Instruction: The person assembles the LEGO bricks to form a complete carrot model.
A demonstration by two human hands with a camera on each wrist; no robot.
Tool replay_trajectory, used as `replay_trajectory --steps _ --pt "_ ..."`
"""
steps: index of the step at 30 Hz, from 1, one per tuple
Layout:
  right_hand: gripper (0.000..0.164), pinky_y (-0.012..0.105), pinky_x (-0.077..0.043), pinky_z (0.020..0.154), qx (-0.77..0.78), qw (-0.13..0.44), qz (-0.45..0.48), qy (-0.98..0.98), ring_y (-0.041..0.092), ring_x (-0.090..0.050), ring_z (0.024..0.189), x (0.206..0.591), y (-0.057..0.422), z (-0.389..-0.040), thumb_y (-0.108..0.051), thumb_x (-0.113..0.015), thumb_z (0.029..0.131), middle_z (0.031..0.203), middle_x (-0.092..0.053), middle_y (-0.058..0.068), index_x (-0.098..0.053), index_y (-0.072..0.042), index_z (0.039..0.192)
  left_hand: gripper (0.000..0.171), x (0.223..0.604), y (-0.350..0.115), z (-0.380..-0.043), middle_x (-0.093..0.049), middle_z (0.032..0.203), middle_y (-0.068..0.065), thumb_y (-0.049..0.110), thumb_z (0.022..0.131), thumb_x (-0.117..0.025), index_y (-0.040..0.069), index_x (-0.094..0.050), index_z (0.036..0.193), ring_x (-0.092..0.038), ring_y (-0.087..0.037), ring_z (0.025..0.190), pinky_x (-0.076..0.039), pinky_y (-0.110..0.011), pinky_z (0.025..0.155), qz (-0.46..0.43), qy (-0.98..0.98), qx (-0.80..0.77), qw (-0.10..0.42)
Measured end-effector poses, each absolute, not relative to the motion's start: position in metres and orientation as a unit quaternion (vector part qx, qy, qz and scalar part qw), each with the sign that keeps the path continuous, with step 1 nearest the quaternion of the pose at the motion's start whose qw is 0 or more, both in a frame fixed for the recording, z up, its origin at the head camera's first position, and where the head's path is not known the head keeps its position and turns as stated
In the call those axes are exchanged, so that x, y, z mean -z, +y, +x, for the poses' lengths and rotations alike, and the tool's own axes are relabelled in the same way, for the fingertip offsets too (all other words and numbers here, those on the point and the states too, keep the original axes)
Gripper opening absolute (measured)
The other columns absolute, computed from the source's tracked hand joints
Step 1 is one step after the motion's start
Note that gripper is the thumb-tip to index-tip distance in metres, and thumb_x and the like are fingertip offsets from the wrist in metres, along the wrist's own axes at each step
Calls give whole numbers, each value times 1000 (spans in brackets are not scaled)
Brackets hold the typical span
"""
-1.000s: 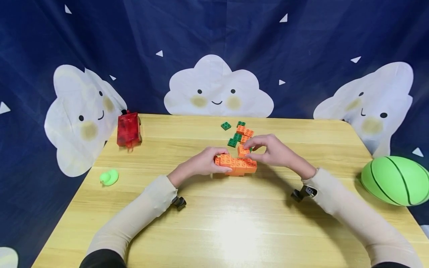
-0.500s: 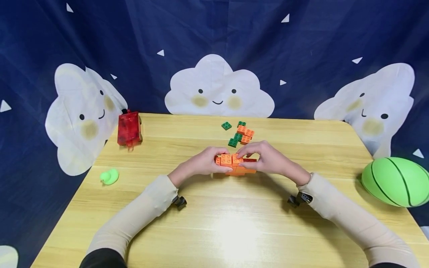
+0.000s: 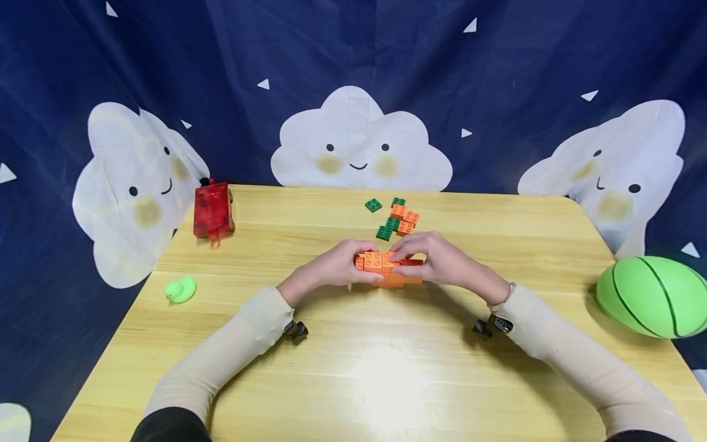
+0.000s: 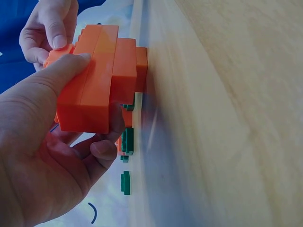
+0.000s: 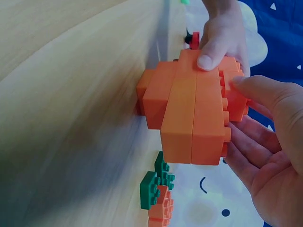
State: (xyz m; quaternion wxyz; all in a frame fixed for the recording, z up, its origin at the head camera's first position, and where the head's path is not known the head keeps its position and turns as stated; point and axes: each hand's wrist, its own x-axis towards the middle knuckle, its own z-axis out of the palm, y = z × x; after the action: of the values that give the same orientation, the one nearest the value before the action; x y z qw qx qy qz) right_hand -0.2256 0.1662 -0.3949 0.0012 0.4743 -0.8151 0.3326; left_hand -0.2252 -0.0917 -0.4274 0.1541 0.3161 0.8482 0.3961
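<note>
Duck (image 3: 180, 288) in light green sits on the bench (image 3: 342, 374), well to the left of the left fingers. Beyond it, also left of those fingers and farther off, stands a see-through red toy (image 3: 213, 211); the right wrist view catches a bit of red just past the left hand (image 3: 339, 264).

That hand's fingers are drawn in narrow round the left end of the orange build (image 3: 392, 279), which lies between the two hands. From the head, mostly its studded top and near side show. Both wrist views add its stepped profile: wide under the thumbs, narrowing layer by layer towards the bench. Whether the lowest layer touches the wood I cannot tell.

Past the fingertips of both hands, loose green bricks (image 3: 389, 228) and orange bricks (image 3: 405, 220) lie close together, with one green piece (image 3: 373, 205) a little apart to the left. The head view lays this group out flat; the wrist views see it edge-on, partly behind the build.

The right hand (image 3: 444, 261) pinches an orange brick (image 3: 390, 260) on top of the build, its fingers narrow. The right wrist view shows that thumb on the brick, the other fingers beyond the studs. Well right of these fingers, only the head view takes in a green ball (image 3: 654, 297).
</note>
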Motion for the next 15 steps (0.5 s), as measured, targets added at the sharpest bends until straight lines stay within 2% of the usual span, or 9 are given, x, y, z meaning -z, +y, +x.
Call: replay_trajectory --steps 15 --pt "12 33 -62 83 -310 -27 468 -827 16 -73 95 386 162 -223 -10 -84 85 102 -77 4 -82 -10 97 27 427 -91 -226 -70 95 1 28 89 -82 16 -68 107 -61 -11 77 -53 -23 65 321 843 -401 157"
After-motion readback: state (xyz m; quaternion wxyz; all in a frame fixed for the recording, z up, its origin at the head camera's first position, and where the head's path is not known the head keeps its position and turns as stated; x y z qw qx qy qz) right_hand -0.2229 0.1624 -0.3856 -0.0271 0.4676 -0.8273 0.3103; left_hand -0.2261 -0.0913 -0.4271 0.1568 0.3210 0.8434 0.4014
